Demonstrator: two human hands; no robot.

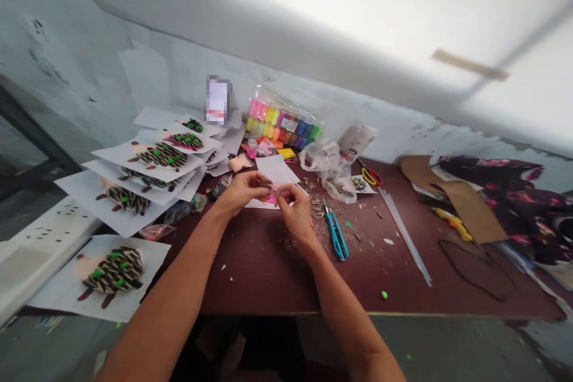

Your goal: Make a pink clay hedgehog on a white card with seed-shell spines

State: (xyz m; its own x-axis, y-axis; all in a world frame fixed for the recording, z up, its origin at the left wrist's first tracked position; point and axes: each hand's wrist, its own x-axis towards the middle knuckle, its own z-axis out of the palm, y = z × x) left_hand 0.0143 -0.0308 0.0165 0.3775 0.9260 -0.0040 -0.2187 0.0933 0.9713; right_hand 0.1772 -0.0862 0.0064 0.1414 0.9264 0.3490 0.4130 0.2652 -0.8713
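My left hand point(244, 192) and my right hand point(295, 208) meet over the middle of the table, fingertips pinched close together. Something small is between them, too small to make out. Beneath the fingers lies a white paper point(274, 171) with a bright pink patch point(271, 198) on it, partly hidden by the hands. To the right of my right hand is a small heap of striped seed shells point(317, 209). Beside that heap, teal-handled clippers point(335, 231) rest on the tabletop.
Stacked paper sheets with seed-shell hedgehogs point(162, 156) rise at left, beside a white power strip point(40, 239). Behind stand a pack of coloured clay point(286, 122) and a plastic bag point(333, 170). Rightward lie scissors point(371, 176), clear glue sticks point(405, 236) and a yellow glue gun point(453, 224).
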